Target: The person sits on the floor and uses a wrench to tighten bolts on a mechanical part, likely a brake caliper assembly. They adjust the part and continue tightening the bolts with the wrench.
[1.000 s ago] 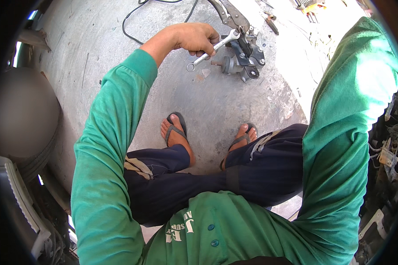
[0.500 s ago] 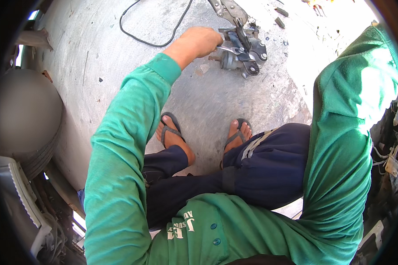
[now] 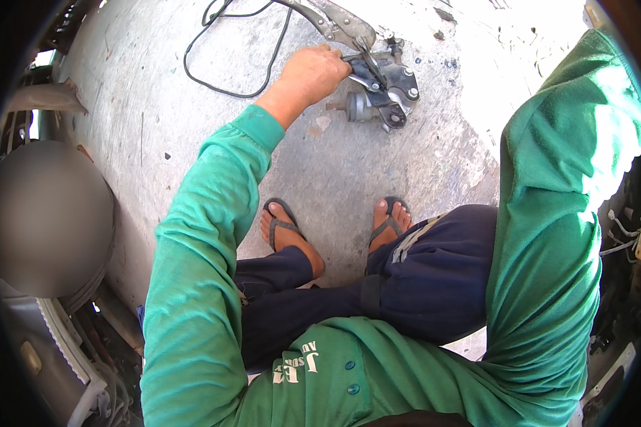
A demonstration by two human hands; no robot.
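Observation:
On the concrete floor ahead lies a dark metal bracket assembly (image 3: 387, 82) with bolts, arms and a grey cylindrical part on its near side. My left hand (image 3: 313, 73) is closed at its left edge, knuckles up. The fingertips are hidden behind the hand. A pair of locking pliers (image 3: 337, 25) reaches from the top edge down to the assembly, its jaws against the far side. My right arm bends up along the right side; only a bright sliver of my right hand (image 3: 591, 16) shows past the sleeve, fingers out of sight.
A black cable (image 3: 224, 91) loops on the concrete floor (image 3: 185, 135) left of the pliers. Dark scraps (image 3: 444, 14) lie farther off. A blurred round shape (image 3: 48, 217) and car-like panels stand at left; metal parts and wires (image 3: 623, 228) crowd the right edge.
My view has shifted a little, so the feet appear lower. The bracket assembly has turned slightly, and a shiny strip that showed beside my left fingers is out of sight.

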